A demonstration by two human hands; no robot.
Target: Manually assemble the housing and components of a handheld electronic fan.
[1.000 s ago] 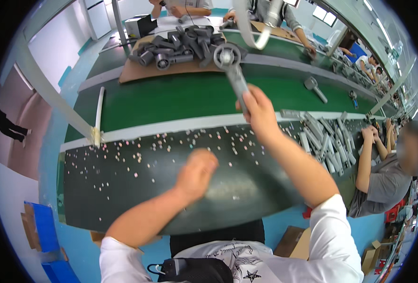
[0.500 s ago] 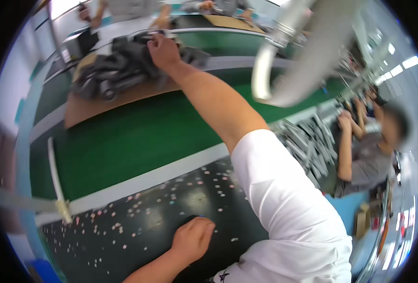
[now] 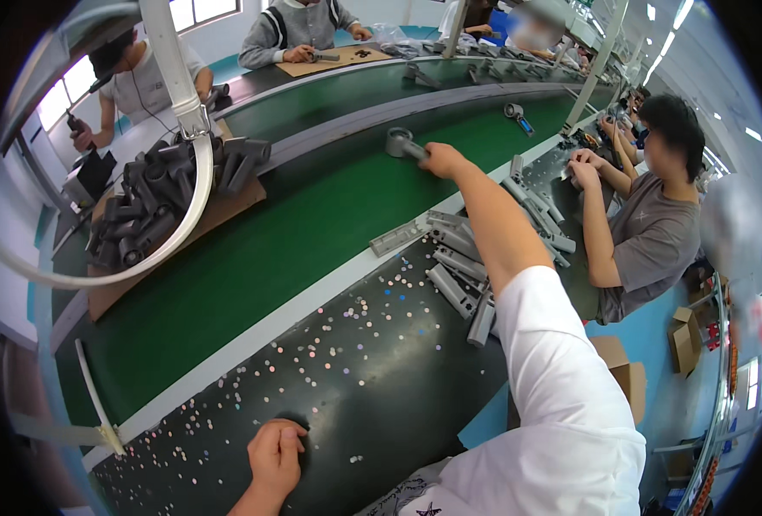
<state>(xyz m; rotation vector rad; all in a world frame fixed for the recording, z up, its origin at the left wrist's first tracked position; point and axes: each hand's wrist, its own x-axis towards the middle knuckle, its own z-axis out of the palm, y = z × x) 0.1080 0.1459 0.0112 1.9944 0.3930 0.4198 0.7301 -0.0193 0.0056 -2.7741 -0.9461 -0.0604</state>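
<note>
My right hand reaches out over the green conveyor belt, its fingers closed on the handle of a grey plastic housing with a round, ring-shaped head. The head points left, away from the hand. I cannot tell whether the housing touches the belt. My left hand rests on the black worktable with its fingers curled in and no object showing in it. Small pale and coloured dots lie scattered over the table around it.
Dark grey housings are heaped on cardboard at the far left, behind a curved white tube. Lighter grey parts lie under my right arm. Another ring-headed device sits farther along the belt. A co-worker works at right.
My right hand has moved right from the dark pile and now holds a grey housing over the belt. My left hand has shifted left and nearer. The whole view has swung right.
</note>
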